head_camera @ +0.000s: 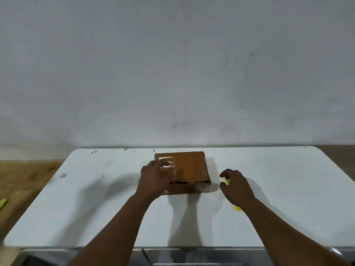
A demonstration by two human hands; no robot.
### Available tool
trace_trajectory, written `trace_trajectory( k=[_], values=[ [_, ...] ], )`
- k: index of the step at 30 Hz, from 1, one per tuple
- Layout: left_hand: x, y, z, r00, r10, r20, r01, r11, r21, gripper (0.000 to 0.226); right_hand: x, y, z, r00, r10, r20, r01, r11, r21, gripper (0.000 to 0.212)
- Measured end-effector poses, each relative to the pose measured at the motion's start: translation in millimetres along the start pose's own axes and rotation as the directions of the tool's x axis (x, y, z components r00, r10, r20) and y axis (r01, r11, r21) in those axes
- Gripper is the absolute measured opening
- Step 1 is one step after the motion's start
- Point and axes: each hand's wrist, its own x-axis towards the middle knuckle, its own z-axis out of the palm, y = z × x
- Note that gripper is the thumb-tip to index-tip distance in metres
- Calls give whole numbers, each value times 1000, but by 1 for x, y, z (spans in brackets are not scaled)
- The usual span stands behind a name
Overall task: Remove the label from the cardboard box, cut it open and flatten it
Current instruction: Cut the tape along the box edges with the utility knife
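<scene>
On the white tabletop (96, 198) against a bare wall, the cardboard box (190, 169) lies under the left hand (155, 179), whose spread fingers (166, 165) should pin it while the right hand (236, 186), fingers curled around a yellow-green cutter (227, 182) just beside it, works carefully.

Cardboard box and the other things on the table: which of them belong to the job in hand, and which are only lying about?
For the job:
- cardboard box, pale label on its top
- left hand, resting on the box
- right hand, holding a yellow-green tool, probably the cutter

Lying about:
- yellow-green object on the wooden floor
- small scrap on the white table
</scene>
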Motion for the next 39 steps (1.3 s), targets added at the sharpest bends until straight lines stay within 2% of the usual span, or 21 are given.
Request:
trace_trajectory(
  k=[2, 4, 6, 9, 12, 15, 16, 20, 26, 29, 33, 36, 39],
  values=[
    [10, -16, 3, 999, -50, 8, 49, 996, 80, 94, 2, 1, 5, 997, 71, 10, -69, 984, -162, 36],
    [21, -29, 10, 995, -89, 51, 82, 989, 121, 126, 3, 5, 8, 989, 144, 20, -135, 958, -254, 49],
    [28, -33, 14, 986, -98, 136, 77, 985, 154, 148, 3, 11, 10, 979, 204, 26, -189, 941, -279, 56],
    [34, -36, 16, 974, -83, 211, 75, 996, 43, 162, 1, 20, 12, 966, 257, 35, -238, 930, -279, 57],
    [39, -48, 22, 985, -47, 167, 66, 992, -106, 158, -1, 25, 11, 971, 234, 54, -206, 927, -314, 56],
    [42, -57, 30, 991, 23, 131, 11, 967, -254, 123, -1, 26, 8, 974, 219, 60, -191, 932, -307, 56],
    [41, -57, 32, 991, 55, 125, -19, 963, -270, 120, 0, 27, 8, 974, 218, 59, -190, 932, -308, 56],
    [37, -55, 37, 983, 123, 134, -75, 945, -318, 137, -4, 28, 11, 976, 218, 26, -202, 940, -276, 56],
    [25, -57, 44, 982, 139, 130, -93, 946, -312, 139, -5, 38, 12, 967, 245, 72, -236, 964, -119, 61],
    [21, -58, 44, 982, 149, 118, -109, 950, -291, 137, -4, 37, 12, 973, 224, 63, -218, 972, -86, 33],
    [22, -61, 44, 982, 142, 121, -103, 955, -279, 136, -12, 26, 14, 975, 219, 32, -221, 966, 134, 21],
    [22, -62, 45, 984, 135, 116, -98, 955, -281, 138, -16, 8, 8, 968, 243, 59, -245, 876, 416, 12],
    [19, -60, 45, 985, 142, 95, -109, 951, -288, 138, -12, -10, -3, 961, 268, 69, -265, 815, 516, 14]
  ],
)
